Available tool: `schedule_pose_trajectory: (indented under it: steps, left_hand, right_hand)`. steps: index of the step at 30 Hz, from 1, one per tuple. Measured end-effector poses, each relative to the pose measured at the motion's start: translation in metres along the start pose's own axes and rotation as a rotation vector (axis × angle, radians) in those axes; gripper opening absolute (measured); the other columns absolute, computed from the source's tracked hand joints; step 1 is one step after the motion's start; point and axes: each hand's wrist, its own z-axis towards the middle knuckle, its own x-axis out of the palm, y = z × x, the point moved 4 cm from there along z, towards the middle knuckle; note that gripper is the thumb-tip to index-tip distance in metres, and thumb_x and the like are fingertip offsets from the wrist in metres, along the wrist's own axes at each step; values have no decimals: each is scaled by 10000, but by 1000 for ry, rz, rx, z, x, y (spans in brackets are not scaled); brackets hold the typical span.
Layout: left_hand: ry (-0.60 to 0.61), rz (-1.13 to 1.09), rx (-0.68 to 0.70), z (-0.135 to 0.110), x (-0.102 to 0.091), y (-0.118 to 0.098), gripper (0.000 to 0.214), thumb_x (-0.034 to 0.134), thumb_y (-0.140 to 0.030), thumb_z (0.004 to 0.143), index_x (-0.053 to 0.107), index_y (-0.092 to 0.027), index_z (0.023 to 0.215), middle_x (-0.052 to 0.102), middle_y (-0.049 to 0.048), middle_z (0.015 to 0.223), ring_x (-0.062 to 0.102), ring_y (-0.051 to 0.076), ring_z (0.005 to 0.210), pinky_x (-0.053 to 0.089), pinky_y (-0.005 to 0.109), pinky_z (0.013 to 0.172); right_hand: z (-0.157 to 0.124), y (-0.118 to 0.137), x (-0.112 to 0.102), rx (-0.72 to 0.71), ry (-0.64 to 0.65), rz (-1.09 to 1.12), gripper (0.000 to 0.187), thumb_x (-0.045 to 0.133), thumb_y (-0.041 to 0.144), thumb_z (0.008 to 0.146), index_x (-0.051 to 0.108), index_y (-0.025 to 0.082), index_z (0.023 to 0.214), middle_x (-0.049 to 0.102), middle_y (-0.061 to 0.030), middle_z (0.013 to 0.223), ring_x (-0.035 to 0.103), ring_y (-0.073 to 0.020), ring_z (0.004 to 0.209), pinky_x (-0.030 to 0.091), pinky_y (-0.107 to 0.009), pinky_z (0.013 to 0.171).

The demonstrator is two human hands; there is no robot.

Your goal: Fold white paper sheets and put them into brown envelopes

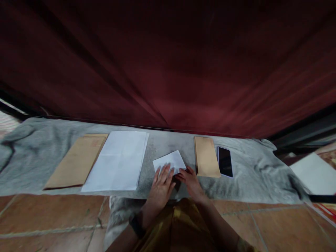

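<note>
White paper (pixel 170 158) under left hand (pixel 161 187), grip apart; right hand (pixel 191 181) at edge, grip unclear

The small folded paper (pixel 174 158) I touched was plain white, and the large sheets (pixel 118 161) were white with a faint bluish cast. I saw dull tan on the wide stack (pixel 77 161) and a lighter, warmer tan on the narrow stack (pixel 207 157). The phone (pixel 225 161) was black with a pale lilac rim. The cloth (pixel 249 171) was mottled grey, the curtain (pixel 168 80) deep maroon, the floor tiles (pixel 55 211) terracotta, crossed by pale lines. I wore mustard-yellow clothing (pixel 181 224) and a black wristband (pixel 137 225).
</note>
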Motion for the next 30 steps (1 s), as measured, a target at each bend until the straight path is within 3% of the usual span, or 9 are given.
schedule_pose_trajectory:
  steps: [5,11,15,17,19,21,24,27,30]
  left_hand:
    - [50,120,16,-28,19,-8,541,454,-314,1011,417,-158,1527,423,140,1598,343,288,1508,287,527,1224]
    - [156,118,-42,-20,21,14,529,398,-133,978,464,-159,1502,450,129,1581,399,250,1480,373,465,1202]
    - [237,102,-18,-17,21,24,638,365,-12,902,468,-191,1505,412,112,1607,374,234,1492,383,447,1207]
    - [244,91,-4,-17,21,28,652,361,-6,890,468,-194,1505,408,111,1610,358,237,1500,377,456,1213]
    - [241,79,4,-18,20,29,662,358,-7,886,462,-201,1510,412,105,1609,350,237,1503,379,462,1212]
    - [223,71,-1,-17,21,26,667,346,-7,887,445,-192,1519,417,107,1607,353,233,1501,386,454,1208]
    - [177,55,-34,-15,23,14,648,333,-38,915,364,-131,1556,392,142,1615,346,238,1504,379,443,1210]
    - [124,48,-79,-14,27,4,661,329,-99,951,220,-98,1603,371,183,1615,353,249,1500,393,456,1195]
    - [66,76,-75,-19,28,0,684,327,-121,963,136,-92,1618,391,197,1599,368,261,1492,388,460,1191]
  right_hand:
    - [-9,0,-11,83,37,-64,455,849,492,629,629,239,936,754,-43,914,722,-232,814,601,-409,816]
    - [-22,0,-29,206,75,-167,548,838,606,648,687,169,941,782,-106,855,727,-218,679,598,-343,645]
    - [-31,0,-35,254,221,-334,531,758,677,722,720,168,866,781,-106,853,700,-190,623,576,-314,579]
    - [-33,5,-33,121,248,-433,474,707,672,783,729,202,839,776,-79,847,696,-197,637,583,-332,595]
    - [-33,14,-25,-136,226,-554,401,616,620,889,746,241,894,777,-64,915,723,-223,762,608,-379,720]
    - [-33,21,-12,-428,215,-739,367,499,515,993,745,261,1090,759,-73,1126,712,-250,1033,571,-436,948]
    - [-33,16,11,-740,267,-1127,431,414,362,1046,589,225,1416,566,-82,1487,495,-241,1398,382,-464,1197]
    - [-28,-1,22,-865,259,-1432,482,347,266,1062,466,174,1520,446,-82,1586,364,-205,1492,309,-437,1245]
    - [-27,-13,20,-929,203,-1549,485,341,277,1073,434,177,1538,411,-75,1606,335,-199,1506,282,-438,1251]
